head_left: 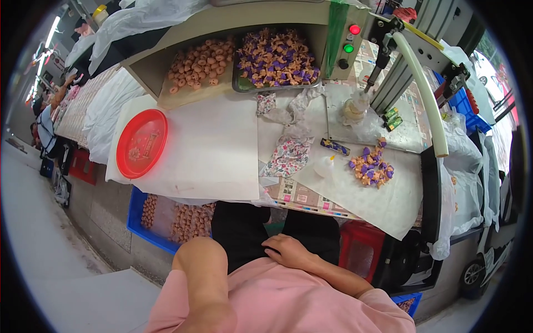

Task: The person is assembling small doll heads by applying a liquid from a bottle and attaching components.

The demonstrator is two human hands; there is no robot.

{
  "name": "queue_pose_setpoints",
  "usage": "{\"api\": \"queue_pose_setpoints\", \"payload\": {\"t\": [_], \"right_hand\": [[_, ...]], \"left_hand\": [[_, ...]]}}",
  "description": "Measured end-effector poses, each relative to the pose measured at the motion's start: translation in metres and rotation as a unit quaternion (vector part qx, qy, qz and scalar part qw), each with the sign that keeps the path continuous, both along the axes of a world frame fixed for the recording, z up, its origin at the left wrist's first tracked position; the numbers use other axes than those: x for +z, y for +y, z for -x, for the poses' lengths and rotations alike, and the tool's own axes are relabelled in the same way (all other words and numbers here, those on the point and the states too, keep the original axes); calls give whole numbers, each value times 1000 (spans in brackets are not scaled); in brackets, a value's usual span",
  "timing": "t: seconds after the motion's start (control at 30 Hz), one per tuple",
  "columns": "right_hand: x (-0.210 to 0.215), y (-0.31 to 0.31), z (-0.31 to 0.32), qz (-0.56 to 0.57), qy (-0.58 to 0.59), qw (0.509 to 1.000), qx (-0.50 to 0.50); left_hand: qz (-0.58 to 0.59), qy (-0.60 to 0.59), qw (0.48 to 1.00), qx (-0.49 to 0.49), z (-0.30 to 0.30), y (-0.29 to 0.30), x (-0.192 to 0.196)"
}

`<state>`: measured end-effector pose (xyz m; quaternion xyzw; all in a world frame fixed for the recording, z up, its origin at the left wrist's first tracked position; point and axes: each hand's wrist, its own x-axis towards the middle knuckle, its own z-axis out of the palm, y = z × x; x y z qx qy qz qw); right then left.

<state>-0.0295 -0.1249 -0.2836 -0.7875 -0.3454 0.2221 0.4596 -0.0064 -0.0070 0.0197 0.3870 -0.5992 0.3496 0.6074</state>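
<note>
My right hand [288,251] lies on my lap, over dark trousers, with its fingers lying loosely flat and nothing held. My left arm [200,272] is bent with the elbow toward the table; the hand itself is out of the picture. In front, on the right of the worktable, lies a pile of small tan and purple figure parts [372,169]. Beside it are a small white bottle with a yellow tip [325,166] and a dark blue cylinder [335,146]. A floral cloth [288,157] is crumpled near the middle. To the left sits a red plastic plate [126,145].
A shelf holds loose tan round pieces [202,62] and a black tray [240,84] of tan and purple parts. At right stands a metal press arm [397,83], near lit buttons [348,49]. Below the table are a blue crate [133,213] and a red bin [361,250].
</note>
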Motion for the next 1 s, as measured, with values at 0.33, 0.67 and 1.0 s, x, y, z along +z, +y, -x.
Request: {"api": "queue_pose_setpoints", "payload": {"t": [0.33, 0.67, 1.0], "right_hand": [[-24, -25, -35, 18, -32, 999, 21], [34, -38, -49, -52, -10, 998, -35], [71, -76, -88, -153, -97, 916, -359]], "left_hand": [[142, 261, 954, 36, -2, 1, -61], [-124, 572, 697, 415, -37, 102, -203], [-63, 530, 527, 662, -50, 184, -247]]}}
